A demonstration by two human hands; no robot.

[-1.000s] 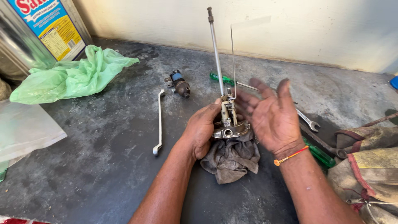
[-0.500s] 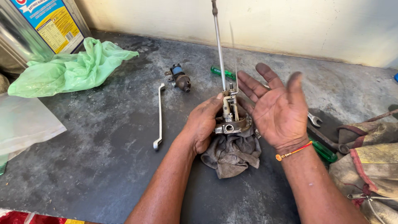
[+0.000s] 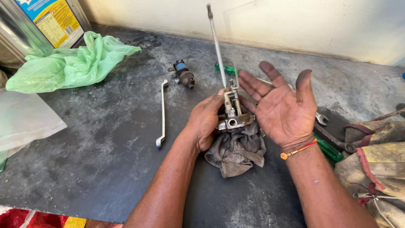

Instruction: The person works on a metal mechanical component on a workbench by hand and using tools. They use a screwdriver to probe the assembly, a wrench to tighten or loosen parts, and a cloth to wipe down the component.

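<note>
The left hand [image 3: 206, 120] grips the valve [image 3: 233, 116] upright on the rag [image 3: 236, 150], mid-desk [image 3: 105, 139]; the right hand [image 3: 282, 107] is open, palm up, beside it. With one greasy grip, its rod [image 3: 217, 46] could tip sideways.

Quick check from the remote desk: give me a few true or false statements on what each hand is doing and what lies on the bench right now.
1. The left hand holds the metal part with the long rod. True.
2. The right hand grips a screwdriver. False: it is open, palm up, holding nothing.
3. A grey rag lies under the part. True.
4. The ring spanner lies right of the right hand. False: it lies left of the left hand.
5. A green plastic bag lies at far left. True.
</note>
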